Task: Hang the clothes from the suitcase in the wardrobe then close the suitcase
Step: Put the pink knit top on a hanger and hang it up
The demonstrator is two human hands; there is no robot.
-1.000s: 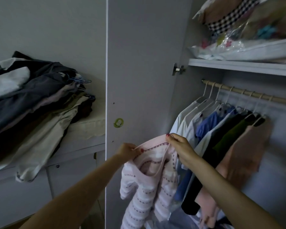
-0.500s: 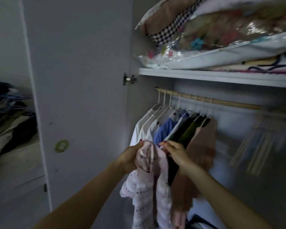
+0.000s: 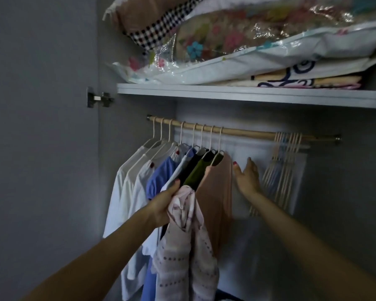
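Head: pink top [image 3: 183, 216] inside left fingers [image 3: 175, 186].

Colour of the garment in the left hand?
Pale pink knit garment with dotted stripes; head view.

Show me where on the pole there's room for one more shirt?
The wooden rail is bare between the peach top and the bunch of empty hangers; the right hand reaches into that gap. Left of it, hung clothes crowd the rail. The left hand holds the pink knit top.
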